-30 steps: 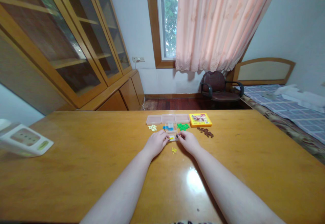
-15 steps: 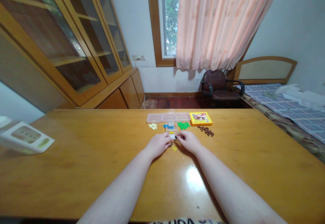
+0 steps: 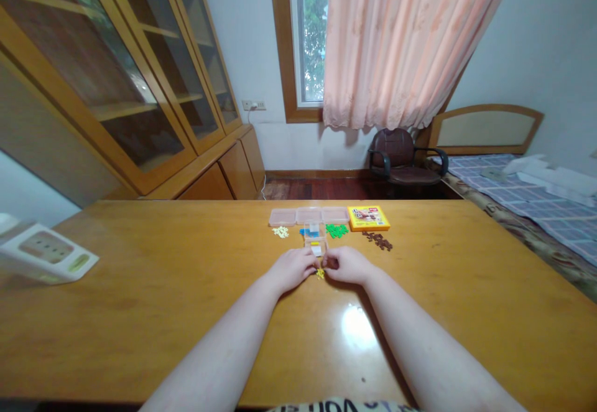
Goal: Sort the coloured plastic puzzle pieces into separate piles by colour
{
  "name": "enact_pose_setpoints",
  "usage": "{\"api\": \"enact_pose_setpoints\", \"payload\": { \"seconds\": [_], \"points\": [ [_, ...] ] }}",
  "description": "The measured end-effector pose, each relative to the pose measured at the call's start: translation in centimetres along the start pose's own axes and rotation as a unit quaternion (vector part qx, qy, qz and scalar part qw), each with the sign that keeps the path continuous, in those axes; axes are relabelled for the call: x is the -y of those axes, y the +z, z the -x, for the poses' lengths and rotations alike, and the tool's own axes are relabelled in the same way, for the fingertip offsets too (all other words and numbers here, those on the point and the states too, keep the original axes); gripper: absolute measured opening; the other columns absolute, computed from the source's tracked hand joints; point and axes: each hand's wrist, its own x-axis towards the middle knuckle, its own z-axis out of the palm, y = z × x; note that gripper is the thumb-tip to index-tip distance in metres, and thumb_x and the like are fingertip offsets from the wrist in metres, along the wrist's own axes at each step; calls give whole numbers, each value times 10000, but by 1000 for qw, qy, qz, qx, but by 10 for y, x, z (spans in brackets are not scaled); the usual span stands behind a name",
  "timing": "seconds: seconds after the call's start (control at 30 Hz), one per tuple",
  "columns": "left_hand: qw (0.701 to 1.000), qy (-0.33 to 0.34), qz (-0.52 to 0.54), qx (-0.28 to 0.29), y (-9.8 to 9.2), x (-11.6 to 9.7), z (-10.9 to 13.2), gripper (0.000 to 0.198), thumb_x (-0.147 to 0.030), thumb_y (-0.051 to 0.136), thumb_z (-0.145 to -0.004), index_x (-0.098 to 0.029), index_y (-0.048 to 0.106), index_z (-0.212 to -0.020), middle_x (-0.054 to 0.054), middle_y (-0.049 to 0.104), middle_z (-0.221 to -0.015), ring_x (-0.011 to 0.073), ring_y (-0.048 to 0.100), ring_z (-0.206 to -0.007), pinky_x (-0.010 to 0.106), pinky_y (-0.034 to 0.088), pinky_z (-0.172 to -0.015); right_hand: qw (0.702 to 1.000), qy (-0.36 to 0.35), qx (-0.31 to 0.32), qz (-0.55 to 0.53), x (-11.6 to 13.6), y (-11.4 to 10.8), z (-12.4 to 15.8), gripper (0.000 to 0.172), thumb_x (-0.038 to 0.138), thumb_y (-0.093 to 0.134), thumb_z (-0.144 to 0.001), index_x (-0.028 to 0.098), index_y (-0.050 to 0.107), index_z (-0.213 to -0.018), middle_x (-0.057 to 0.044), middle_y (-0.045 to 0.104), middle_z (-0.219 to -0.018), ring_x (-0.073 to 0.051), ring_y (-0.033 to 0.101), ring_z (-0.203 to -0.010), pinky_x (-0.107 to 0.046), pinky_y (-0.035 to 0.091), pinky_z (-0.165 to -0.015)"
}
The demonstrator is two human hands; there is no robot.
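A small clear box stands mid-table with its lid raised; a white piece and a yellow piece lie in its near part. Just left of a small yellow pile is my left hand, fingers bent, fingertips near the box's front edge. My right hand is curled at the pile's right side, thumb and forefinger close together. Whether either hand pinches a small piece is too small to tell. Blue pieces lie behind the box, green pieces to its right, cream pieces to its left.
Three shallow clear trays line up behind the piles. A yellow box lies at their right, with brown pieces in front of it. On the left of the table stands a white object. A chair is beyond the table.
My right hand has come back toward me, from the white piece in the clear box to the yellow pile. My left hand has shifted slightly nearer to me.
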Motion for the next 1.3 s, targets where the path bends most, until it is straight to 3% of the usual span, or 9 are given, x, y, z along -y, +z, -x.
{"api": "enact_pose_setpoints", "payload": {
  "seconds": [0.53,0.63,0.77,0.83,0.97,1.13,1.3],
  "points": [
    [1000,-12,-24,-11,-1,-2,-1,92,-222,535,-837,-213,626,-841,29,616,-898,165,579,-844,246,441,-747,993,-27,-8,113,1,4,-2,145,243,568,-739,233,712,-724,-17,694,-676,-142,580,-600,-223,340,-557],
    [998,-23,-33,-50,-2,1,-2,111,-240,524,-856,-206,630,-863,35,614,-900,162,581,-837,255,442,-758,992,-32,-6,125,0,4,-3,152,238,557,-744,219,706,-723,-19,694,-676,-138,582,-599,-218,343,-554],
    [987,-92,-34,-128,-2,7,-4,146,-237,496,-881,-201,636,-899,40,618,-913,166,581,-853,274,443,-786,990,-41,-4,132,0,4,-3,153,236,552,-746,210,702,-730,-23,698,-689,-135,590,-613,-212,355,-567],
    [982,-120,-34,-141,-1,10,-5,151,-226,500,-878,-198,637,-934,45,620,-937,172,583,-875,281,446,-798,992,-38,-5,124,-1,4,-3,155,235,551,-749,209,703,-734,-21,698,-688,-132,593,-611,-208,360,-567],
    [985,-122,-32,-120,-1,8,-5,200,-246,483,-891,-207,624,-1027,49,611,-976,168,589,-869,274,454,-785,995,-32,-7,95,-3,3,-3,157,252,556,-760,221,711,-768,-9,708,-712,-130,608,-626,-205,380,-576],
    [990,-102,-43,-87,-2,0,-2,175,-278,487,-891,-223,636,-965,39,613,-968,165,592,-854,272,449,-776,995,-34,2,89,-4,0,-2,212,295,582,-766,260,726,-918,-11,733,-825,-155,643,-713,-224,421,-639],
    [988,-129,-45,-70,0,2,-3,173,-266,501,-878,-221,640,-969,42,611,-970,164,593,-850,266,448,-760,989,-46,13,142,1,1,-4,197,271,559,-794,263,749,-847,-33,736,-818,-169,651,-742,-234,422,-673]
  ]
}}
